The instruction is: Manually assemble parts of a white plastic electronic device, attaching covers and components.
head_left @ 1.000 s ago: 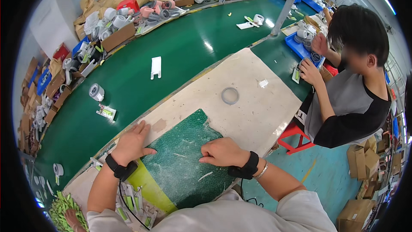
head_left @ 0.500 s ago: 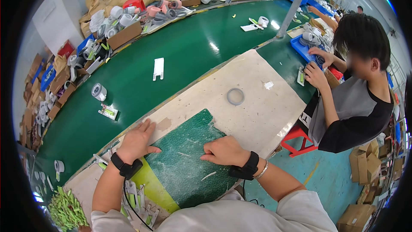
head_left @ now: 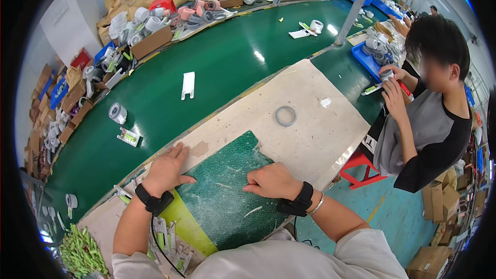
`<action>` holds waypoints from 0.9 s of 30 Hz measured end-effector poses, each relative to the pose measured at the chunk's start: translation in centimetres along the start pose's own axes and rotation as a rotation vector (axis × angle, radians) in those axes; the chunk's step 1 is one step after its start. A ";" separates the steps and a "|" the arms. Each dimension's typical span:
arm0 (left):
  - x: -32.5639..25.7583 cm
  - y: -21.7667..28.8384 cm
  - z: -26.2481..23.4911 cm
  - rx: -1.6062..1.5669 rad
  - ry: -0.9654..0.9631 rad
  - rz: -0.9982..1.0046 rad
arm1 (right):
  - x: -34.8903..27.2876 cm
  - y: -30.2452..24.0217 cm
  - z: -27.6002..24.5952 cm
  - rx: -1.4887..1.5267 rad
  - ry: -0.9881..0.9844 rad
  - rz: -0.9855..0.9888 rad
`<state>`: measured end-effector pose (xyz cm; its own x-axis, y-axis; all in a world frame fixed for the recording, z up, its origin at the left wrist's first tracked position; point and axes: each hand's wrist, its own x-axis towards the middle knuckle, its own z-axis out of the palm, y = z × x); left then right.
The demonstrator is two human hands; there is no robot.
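Observation:
My left hand (head_left: 168, 170) lies flat on the pale board (head_left: 320, 129) at the left edge of a worn green mat (head_left: 222, 196), fingers stretched and thumb apart, holding nothing. On the mat's right part rests my right hand (head_left: 271, 180), its fingers curled into a loose fist; nothing shows in it. A grey ring (head_left: 285, 116) lies on the board beyond my right hand. Under the mat's left side is a yellow-green strip (head_left: 194, 222). White and green plastic parts (head_left: 163, 235) lie beside my left forearm, partly hidden by it.
A green conveyor belt (head_left: 155, 93) runs past the board, carrying a white plate (head_left: 188, 85), a grey-white cup-shaped part (head_left: 118, 113) and a white-green part (head_left: 128, 137). Light-green pieces (head_left: 82, 250) are heaped at lower left. At right a co-worker (head_left: 429, 108) sits by a blue tray (head_left: 367, 62).
My hands keep their places. The co-worker's hands have shifted and now hold up a grey-white round part. The parts on the belt are nearly where they were.

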<state>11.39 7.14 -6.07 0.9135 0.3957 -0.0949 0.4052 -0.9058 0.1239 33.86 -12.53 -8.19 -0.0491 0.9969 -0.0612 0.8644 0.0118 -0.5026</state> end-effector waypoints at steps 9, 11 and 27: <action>0.2 0.6 -1.0 -0.003 -0.007 -0.005 | -0.2 0.1 -0.1 0.043 0.061 0.003; 0.2 1.1 -0.4 0.018 0.004 0.008 | -1.1 0.0 -0.1 0.045 0.092 0.016; 0.7 0.9 -1.5 0.029 -0.027 -0.033 | 1.6 10.0 -16.4 0.319 -0.217 -0.185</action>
<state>12.44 6.83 -4.50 0.8982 0.4215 -0.1247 0.4334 -0.8965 0.0914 50.59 -9.51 0.82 -0.3226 0.9404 -0.1077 0.6348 0.1305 -0.7616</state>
